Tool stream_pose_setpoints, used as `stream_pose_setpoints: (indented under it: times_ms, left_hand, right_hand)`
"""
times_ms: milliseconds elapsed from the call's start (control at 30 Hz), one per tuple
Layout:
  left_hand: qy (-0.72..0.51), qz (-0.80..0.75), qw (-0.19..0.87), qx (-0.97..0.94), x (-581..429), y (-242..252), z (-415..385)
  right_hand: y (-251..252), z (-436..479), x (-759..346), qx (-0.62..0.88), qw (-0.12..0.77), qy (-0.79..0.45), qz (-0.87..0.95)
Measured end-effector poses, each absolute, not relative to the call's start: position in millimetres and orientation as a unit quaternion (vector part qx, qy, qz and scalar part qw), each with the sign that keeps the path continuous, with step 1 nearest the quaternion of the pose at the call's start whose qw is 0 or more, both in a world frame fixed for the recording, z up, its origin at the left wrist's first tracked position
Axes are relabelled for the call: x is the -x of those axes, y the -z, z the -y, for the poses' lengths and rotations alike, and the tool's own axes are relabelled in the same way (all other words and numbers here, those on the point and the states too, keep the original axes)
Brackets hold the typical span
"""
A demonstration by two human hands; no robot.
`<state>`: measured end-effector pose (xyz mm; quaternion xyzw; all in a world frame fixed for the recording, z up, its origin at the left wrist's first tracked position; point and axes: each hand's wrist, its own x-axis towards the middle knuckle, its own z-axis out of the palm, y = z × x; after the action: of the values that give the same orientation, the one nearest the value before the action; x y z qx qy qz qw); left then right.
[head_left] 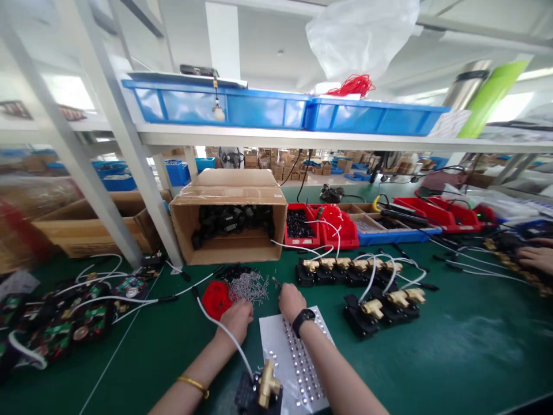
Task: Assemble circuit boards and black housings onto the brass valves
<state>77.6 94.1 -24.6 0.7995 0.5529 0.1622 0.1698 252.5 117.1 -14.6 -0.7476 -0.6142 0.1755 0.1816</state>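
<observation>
My left hand (237, 318) is closed, fingers curled at the near edge of a pile of small grey screws (253, 286); whatever it may hold is hidden. Bright red rings (216, 298) lie in a heap just left of it. My right hand (291, 301) is closed above the far end of a white sheet (270, 337) dotted with rows of small shiny round pieces. A small thin tip shows at its fingers, too small to name. Below, between my forearms, stands a black housing (245, 392) with a brass T-shaped fitting (268, 383) and a white cable.
Finished-looking brass-and-black units (374, 308) stand on the right. An open cardboard box (228, 253) of black parts and red bins (298, 225) line the back. Circuit-board units (56, 328) crowd the left. Another person's hand (536, 253) is at far right. A shelf (276, 137) hangs overhead.
</observation>
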Motion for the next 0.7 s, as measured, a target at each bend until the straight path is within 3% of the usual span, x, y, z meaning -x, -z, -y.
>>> stream_pose_setpoints:
  times_ms: [133,300,500,600,700]
  left_hand:
    - [-0.221,-0.546,0.185,-0.787,-79.2,25.1,-89.4]
    - [-0.324,-0.567,0.277,-0.705,-54.1,30.1,-64.4]
    - [-0.43,-0.608,0.409,-0.527,-27.0,42.8,15.2]
    - [-0.477,-0.578,0.388,-0.536,-34.9,44.0,52.5]
    - [-0.454,-0.543,0.297,-0.641,-45.9,45.2,68.6]
  right_hand:
    - [9.3,-108.8,-255.4,0.714,0.213,-0.188,0.64]
    - [7.8,-58.3,-276.2,0.641,0.281,-0.246,0.671]
    - [34.1,41.1,-269.0,0.611,0.431,-0.359,0.559]
    - [40.9,72.2,-252.8,0.589,0.474,-0.34,0.559]
    - [44.0,84.3,-240.5,0.554,0.492,-0.307,0.597]
